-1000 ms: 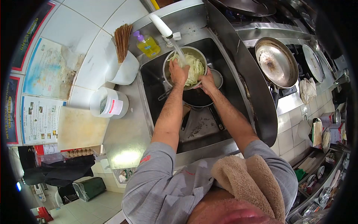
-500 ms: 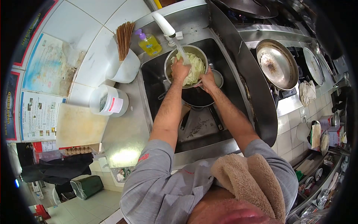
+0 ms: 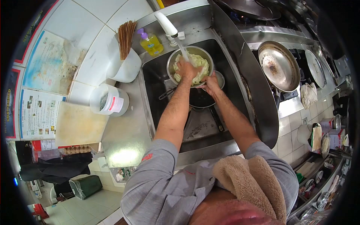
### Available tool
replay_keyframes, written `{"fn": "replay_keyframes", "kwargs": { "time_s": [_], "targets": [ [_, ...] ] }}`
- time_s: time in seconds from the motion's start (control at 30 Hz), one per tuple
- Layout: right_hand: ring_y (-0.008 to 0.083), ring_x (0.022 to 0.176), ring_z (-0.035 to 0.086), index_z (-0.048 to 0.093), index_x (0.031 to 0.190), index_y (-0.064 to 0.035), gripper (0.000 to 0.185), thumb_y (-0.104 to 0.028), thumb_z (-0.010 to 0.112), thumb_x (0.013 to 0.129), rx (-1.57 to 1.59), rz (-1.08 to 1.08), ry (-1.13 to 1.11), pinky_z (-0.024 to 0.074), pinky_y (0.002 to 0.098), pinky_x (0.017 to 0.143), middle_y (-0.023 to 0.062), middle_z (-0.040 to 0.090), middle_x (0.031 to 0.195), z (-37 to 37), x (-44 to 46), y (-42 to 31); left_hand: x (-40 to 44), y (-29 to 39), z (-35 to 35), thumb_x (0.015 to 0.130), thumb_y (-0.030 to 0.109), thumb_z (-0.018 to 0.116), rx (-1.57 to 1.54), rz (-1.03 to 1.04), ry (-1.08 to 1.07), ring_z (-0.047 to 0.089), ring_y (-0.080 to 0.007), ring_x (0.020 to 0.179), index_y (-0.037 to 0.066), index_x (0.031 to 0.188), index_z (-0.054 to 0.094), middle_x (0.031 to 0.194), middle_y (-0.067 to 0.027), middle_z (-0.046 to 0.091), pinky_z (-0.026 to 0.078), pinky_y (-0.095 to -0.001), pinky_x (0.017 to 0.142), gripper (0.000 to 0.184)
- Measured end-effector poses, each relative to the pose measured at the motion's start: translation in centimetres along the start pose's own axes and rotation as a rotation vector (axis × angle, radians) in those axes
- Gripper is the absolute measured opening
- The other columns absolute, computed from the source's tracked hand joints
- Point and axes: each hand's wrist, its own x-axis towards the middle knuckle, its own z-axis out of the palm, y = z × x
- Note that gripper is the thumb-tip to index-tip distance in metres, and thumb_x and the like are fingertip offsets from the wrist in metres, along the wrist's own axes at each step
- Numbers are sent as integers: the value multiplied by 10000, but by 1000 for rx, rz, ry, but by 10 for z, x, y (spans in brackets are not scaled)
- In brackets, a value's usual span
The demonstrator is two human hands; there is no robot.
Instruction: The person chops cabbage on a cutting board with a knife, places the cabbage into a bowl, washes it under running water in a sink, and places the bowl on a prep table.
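A metal bowl of pale green shredded vegetable is held over the sink, under the white tap, from which water runs into it. My left hand is inside the bowl on the shreds, fingers apart as far as they show. At the lower right rim, my right hand grips the bowl. Below the bowl in the sink are a dark pan and a smaller round vessel, both partly hidden.
Yellow soap bottle, brush in a white holder and white bucket stand left of the sink. A cutting board leans further left. A large pan sits on the stove at right.
My left hand has moved a little right within the bowl, and its fingers have spread. The bowl has shifted slightly right, and the shreds are stirred into a different heap.
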Motion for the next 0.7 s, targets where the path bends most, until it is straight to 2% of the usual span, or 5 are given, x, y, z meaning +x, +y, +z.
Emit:
{"fn": "replay_keyframes", "kwargs": {
  "time_s": [0.17,0.2,0.43,0.5,0.7],
  "targets": [
    [448,1007,559,254,1305,-117,669,129,386,697,144,7,36,565,599,618,229,416,1247,-45,18,10,27,-29,-5,647,238,781,-400,253,-211,582,-310,1054,64,1160,598,1126,-179,611,442,-365,920,572],
    [457,1032,548,253,1306,-103,662,125,386,699,135,-16,71,567,595,633,235,398,1271,-48,13,7,25,-30,-12,622,135,759,-307,270,-177,589,-308,1041,42,1163,587,1114,-194,610,450,-372,910,576],
    [432,1014,558,246,1319,-112,684,104,416,692,83,-18,-40,582,560,618,199,411,1264,-48,2,-6,4,-32,9,580,91,759,-60,380,-96,526,-350,1119,24,1167,568,1225,-232,508,432,-367,959,621],
    [406,1023,559,292,1304,-82,653,108,438,697,13,-40,32,569,577,686,188,439,1234,-40,-1,-1,6,-41,9,687,38,646,-78,321,-167,440,-426,1178,38,1199,535,1351,-240,350,405,-420,994,524],
    [411,996,567,275,1286,-99,652,113,427,689,102,1,9,588,543,605,195,424,1233,-29,5,5,12,-55,-1,679,-33,586,-173,323,15,454,-393,1168,-13,1148,547,1294,-240,424,395,-420,989,471]
  ]
}}
